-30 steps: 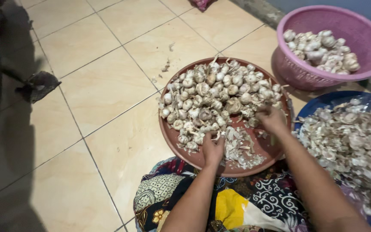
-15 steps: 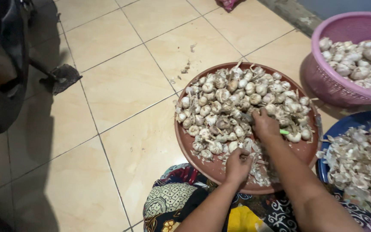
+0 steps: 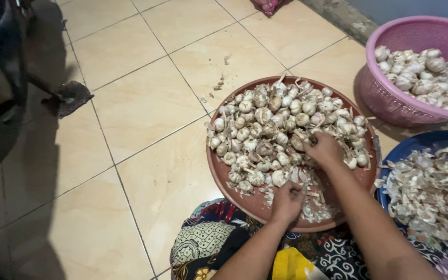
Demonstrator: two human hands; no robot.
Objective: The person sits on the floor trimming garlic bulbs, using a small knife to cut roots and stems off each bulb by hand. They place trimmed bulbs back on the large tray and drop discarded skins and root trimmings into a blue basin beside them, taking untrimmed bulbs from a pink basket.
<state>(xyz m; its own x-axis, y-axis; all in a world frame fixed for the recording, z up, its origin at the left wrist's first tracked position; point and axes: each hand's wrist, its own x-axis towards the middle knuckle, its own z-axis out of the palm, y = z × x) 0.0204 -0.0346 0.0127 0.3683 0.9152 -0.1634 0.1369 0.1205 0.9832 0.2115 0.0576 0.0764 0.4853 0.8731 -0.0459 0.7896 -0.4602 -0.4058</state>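
Note:
A round brown tray (image 3: pixel 219 173) on the tiled floor holds a heap of garlic bulbs (image 3: pixel 281 122) with loose papery skins near its front. My left hand (image 3: pixel 288 201) rests at the tray's near edge, fingers curled among the skins and bulbs; whether it grips one I cannot tell. My right hand (image 3: pixel 325 149) lies on the right side of the heap, fingers closed around garlic. My patterned skirt (image 3: pixel 213 246) shows under the tray's near rim.
A pink plastic basket (image 3: pixel 390 101) with garlic bulbs stands at the upper right. A blue basin (image 3: pixel 405 150) piled with garlic skins sits at the right edge. A dark motorbike part and its stand (image 3: pixel 71 98) are at the left. Bits of skin (image 3: pixel 219 83) lie on the tiles.
The view has shifted, so the tray sits further right and lower. My right hand moved from the tray's right rim onto the heap; my left hand stayed at the near edge.

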